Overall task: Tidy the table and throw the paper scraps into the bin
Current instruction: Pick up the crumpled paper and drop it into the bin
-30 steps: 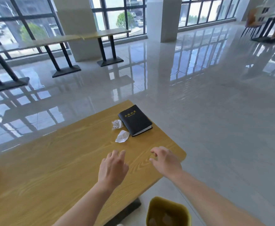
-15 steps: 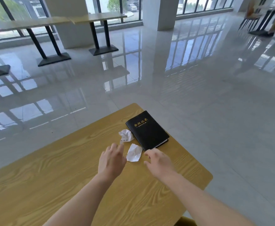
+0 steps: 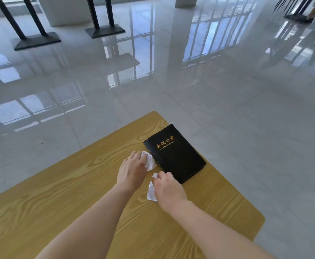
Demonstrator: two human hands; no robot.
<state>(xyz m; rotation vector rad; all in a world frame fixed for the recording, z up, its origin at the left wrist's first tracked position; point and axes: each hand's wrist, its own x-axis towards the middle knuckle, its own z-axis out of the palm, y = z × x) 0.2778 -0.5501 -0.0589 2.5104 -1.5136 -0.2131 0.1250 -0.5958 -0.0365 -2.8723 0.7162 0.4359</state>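
Wooden table (image 3: 41,202) underneath, both forearms reaching forward across it. Left hand (image 3: 132,171) laid over the farther paper scrap (image 3: 150,161), fingers curled down on it; grip not yet clearly closed. Right hand (image 3: 168,189) pinching the nearer paper scrap (image 3: 151,193), long axis running away from the body. Black notebook (image 3: 175,156) just beyond and right, touching the farther scrap. Bin out of view.

A black notebook (image 3: 175,153) with gold lettering lies closed and flat near the desk's far corner, along its right edge. Beyond, black table bases (image 3: 37,41) stand on the glossy tiled floor (image 3: 227,86).
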